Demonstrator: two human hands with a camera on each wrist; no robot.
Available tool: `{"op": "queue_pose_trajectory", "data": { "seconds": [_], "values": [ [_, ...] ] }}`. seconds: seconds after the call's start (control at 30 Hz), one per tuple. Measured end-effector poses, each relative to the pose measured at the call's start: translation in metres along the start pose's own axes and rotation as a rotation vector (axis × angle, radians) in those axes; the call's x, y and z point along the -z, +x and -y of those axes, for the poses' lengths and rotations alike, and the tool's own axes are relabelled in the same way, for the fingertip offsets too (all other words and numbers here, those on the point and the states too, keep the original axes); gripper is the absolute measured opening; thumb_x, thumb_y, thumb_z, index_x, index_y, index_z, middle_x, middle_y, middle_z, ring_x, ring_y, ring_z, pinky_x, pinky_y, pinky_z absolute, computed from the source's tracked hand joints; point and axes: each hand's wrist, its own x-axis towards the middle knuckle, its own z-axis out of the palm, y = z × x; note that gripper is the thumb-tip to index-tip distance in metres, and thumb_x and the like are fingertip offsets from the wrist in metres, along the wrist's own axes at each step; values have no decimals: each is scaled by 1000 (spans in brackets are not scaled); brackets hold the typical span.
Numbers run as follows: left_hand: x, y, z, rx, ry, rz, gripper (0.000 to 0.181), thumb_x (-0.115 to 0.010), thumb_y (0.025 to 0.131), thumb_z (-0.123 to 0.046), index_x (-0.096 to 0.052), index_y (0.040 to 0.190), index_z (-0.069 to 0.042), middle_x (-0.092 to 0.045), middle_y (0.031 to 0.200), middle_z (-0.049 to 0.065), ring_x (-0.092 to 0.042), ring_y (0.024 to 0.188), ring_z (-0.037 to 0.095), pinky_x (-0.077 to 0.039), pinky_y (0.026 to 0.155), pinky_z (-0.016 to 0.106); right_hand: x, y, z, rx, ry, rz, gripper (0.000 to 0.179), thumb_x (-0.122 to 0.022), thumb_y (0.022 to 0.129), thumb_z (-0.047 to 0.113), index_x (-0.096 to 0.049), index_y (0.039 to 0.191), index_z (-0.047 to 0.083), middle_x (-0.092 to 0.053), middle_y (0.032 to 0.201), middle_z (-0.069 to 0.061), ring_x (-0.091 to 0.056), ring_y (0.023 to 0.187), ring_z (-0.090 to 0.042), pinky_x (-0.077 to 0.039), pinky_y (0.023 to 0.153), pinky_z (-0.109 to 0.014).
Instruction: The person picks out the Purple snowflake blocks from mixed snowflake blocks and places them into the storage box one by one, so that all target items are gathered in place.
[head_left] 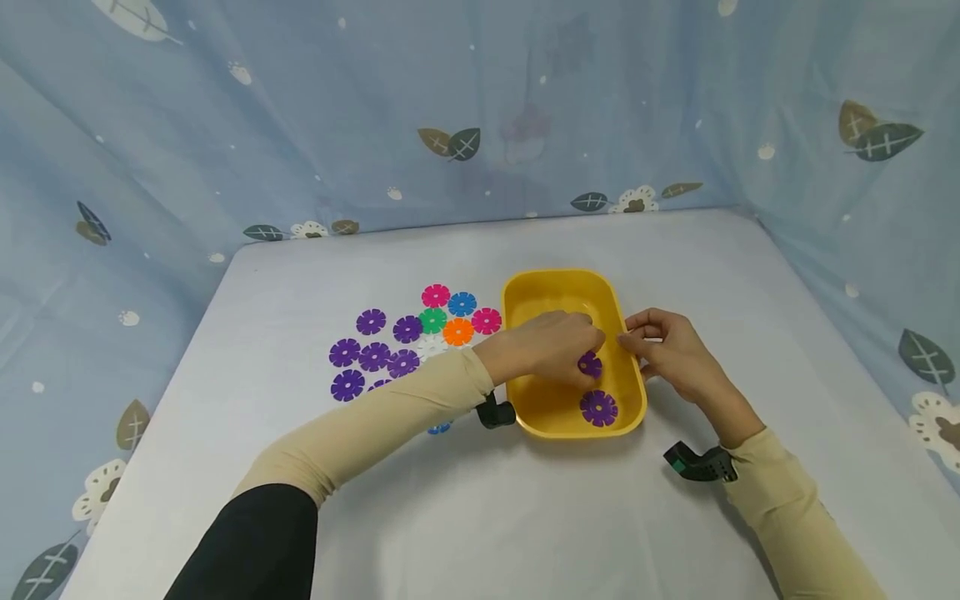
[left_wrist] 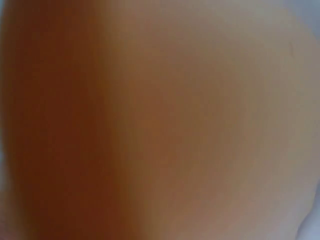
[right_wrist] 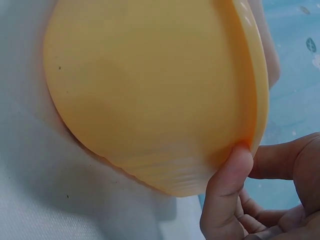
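My left hand (head_left: 551, 343) reaches into a yellow plastic tray (head_left: 517, 287) and pinches a purple snowflake disc (head_left: 590, 364) between thumb and fingers, which partly cover it. A second purple snowflake disc (head_left: 599, 408) lies on the tray floor just below that hand. At the tray's right side my right hand (head_left: 678, 354) pinches the rim. The right wrist view shows the right thumb (right_wrist: 230, 175) against the outer wall of the yellow tray (right_wrist: 150, 90). Blurred skin fills the left wrist view, so no held thing can be made out there.
Left of the tray, several purple discs (head_left: 374, 357) lie loosely grouped on the white table (head_left: 570, 517). Closer to the tray are pink (head_left: 436, 295), blue (head_left: 462, 304), green (head_left: 432, 320), orange (head_left: 458, 332) and white discs. My left forearm hides part of the group. A patterned blue curtain (head_left: 337, 108) hangs behind.
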Motion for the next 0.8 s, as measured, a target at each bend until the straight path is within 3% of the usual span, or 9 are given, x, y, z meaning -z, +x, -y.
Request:
{"op": "queue_pose_trajectory", "data": {
  "seconds": [0.23,0.37,0.6,0.8],
  "values": [
    [-3,5,1,32,-35,32,39,-73,89,-44,-63,110,-13,-56,91,-3,-55,80,9,-46,67,16,0,1,0,-4,-1,-4,35,-61,99,11,-47,123,-10,-58,106,-24,-60,73,-17,-57,56,-33],
    [-10,10,1,53,-9,35,39,-72,90,-43,-63,114,-13,-54,94,-3,-55,81,10,-46,69,17,1,1,-2,-4,0,-6,35,-61,99,11,-47,123,-10,-57,106,-25,-60,72,-18,-58,57,-34],
    [-25,18,-1,47,23,-21,39,-72,90,-44,-66,115,-14,-51,96,-1,-53,80,10,-45,69,19,0,1,-1,-3,7,-8,35,-62,98,12,-48,123,-10,-58,103,-22,-61,70,-18,-58,57,-34],
    [-26,21,-3,20,15,-35,37,-73,90,-43,-68,114,-15,-52,97,-1,-54,80,10,-46,71,20,0,2,-1,2,-1,-17,32,-62,99,11,-49,120,-9,-58,100,-22,-64,68,-20,-58,57,-33]
  ]
}}
